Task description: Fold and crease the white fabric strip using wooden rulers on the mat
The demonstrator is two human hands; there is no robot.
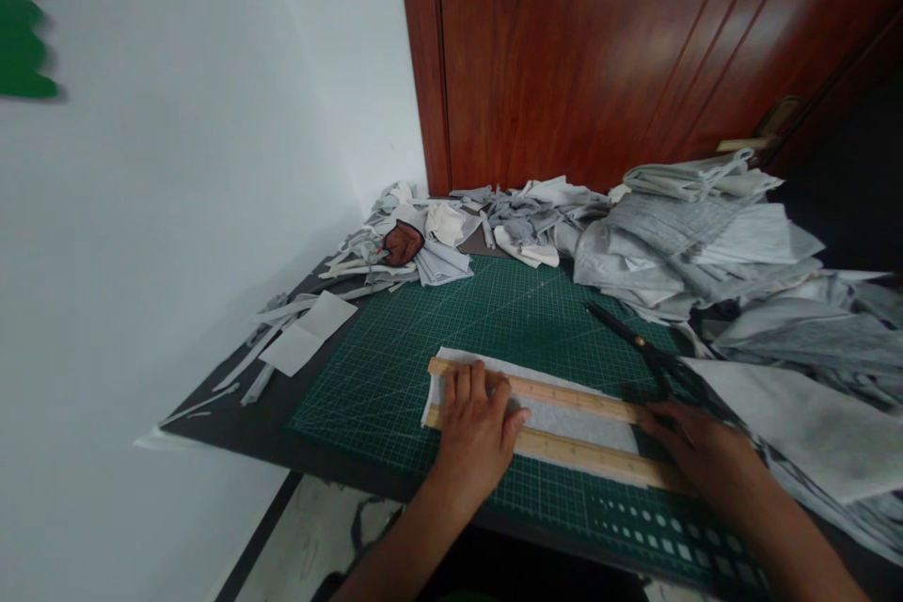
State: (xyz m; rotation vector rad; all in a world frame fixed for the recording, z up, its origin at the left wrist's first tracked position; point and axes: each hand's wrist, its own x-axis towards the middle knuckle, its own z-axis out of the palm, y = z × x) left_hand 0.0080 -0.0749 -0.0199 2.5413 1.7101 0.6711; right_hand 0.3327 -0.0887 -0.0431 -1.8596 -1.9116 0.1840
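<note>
Two pale wooden rulers, an upper wooden ruler point(564, 391) and a lower wooden ruler point(593, 452), lie roughly parallel across a strip of light grey cloth point(564, 419). My left hand point(474, 419) rests on their left part, its fingertips on the upper ruler and its thumb apart towards the lower one. At the right ends, my right hand point(698, 442) has its fingers closed on the upper ruler and covers part of the lower ruler's end. The cloth lies on a green cutting mat point(381, 348). Black scissors point(639, 340) lie behind my right hand, blades pointing away to the left.
Grey cloth is piled high point(691, 245) at the right. Scraps point(522, 216) line the table's back, with a brown, black-edged piece point(403, 244) among them. A white piece point(308, 334) and thin strips lie at the left. A white wall point(212, 113) and wooden door point(564, 47) stand behind.
</note>
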